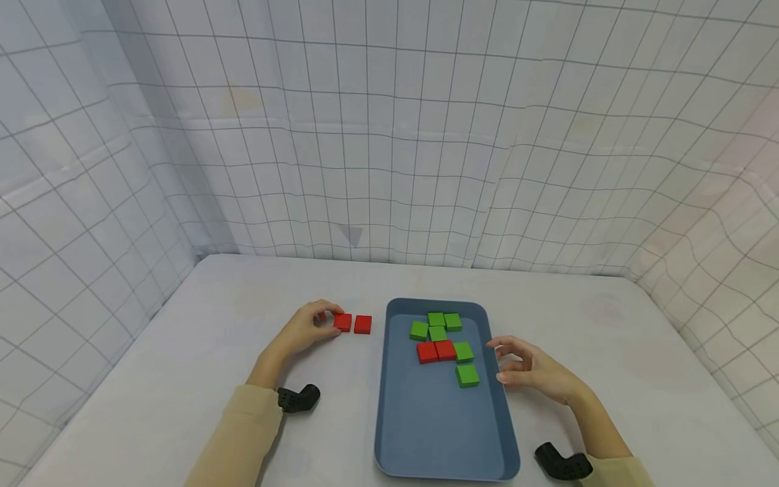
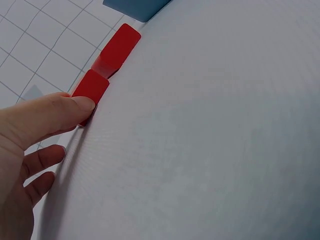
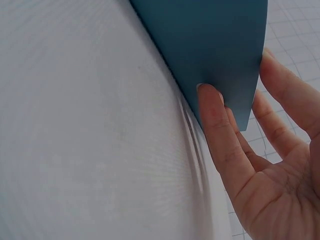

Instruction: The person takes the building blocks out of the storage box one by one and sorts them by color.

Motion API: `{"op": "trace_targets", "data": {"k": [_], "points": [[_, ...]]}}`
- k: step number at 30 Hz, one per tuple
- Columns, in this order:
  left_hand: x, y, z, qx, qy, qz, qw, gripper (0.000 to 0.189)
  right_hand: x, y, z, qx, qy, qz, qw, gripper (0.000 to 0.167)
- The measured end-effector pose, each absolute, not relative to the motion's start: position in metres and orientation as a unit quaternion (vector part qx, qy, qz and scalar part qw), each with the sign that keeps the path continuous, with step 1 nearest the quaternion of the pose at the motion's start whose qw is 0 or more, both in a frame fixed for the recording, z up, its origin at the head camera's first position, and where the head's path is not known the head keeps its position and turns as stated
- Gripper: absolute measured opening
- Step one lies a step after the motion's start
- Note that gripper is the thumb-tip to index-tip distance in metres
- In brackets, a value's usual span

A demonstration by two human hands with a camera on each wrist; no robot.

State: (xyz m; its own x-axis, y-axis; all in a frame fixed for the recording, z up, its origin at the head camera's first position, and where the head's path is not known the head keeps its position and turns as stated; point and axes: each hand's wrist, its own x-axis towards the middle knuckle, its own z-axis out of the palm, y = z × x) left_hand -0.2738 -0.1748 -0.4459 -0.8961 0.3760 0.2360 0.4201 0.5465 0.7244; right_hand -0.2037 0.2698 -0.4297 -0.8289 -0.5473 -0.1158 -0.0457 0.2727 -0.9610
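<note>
Left of the tray, my left hand (image 1: 308, 327) pinches a red square block (image 1: 343, 322) between thumb and fingers. In the left wrist view the thumb lies across the face of that red block (image 2: 92, 87). A second red block (image 1: 362, 325) sits just to its right on the table. My right hand (image 1: 535, 370) is at the right side of the blue-grey tray (image 1: 438, 433), its fingers loosely bent. In the right wrist view its fingertips (image 3: 212, 97) are right at the tray's outer wall (image 3: 210, 45).
Inside the tray's upper half lie several green blocks (image 1: 468, 375) and two red blocks (image 1: 427, 352) side by side. The white table (image 1: 152, 379) is bordered by hanging white cloth with a grid pattern (image 1: 389, 135). Black devices (image 1: 298, 398) are on both wrists.
</note>
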Motion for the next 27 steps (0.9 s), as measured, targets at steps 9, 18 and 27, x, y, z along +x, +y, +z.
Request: {"op": "trace_targets", "data": {"k": [9, 18, 27], "points": [[-0.2739, -0.1749, -0.4471, -0.22, -0.879, -0.423, 0.013, 0.031, -0.2034, 0.2705, -0.4301, -0.195, 0.765, -0.573, 0.221, 0.057], [-0.2737, -0.1752, -0.4488, -0.215, -0.878, -0.427, 0.013, 0.033, -0.203, 0.27, -0.4293, -0.192, 0.766, -0.573, 0.221, 0.057], [-0.2717, -0.1682, -0.439, -0.232, -0.865, -0.439, 0.074, 0.038, -0.2034, 0.2695, -0.4294, -0.194, 0.766, -0.572, 0.219, 0.057]]}}
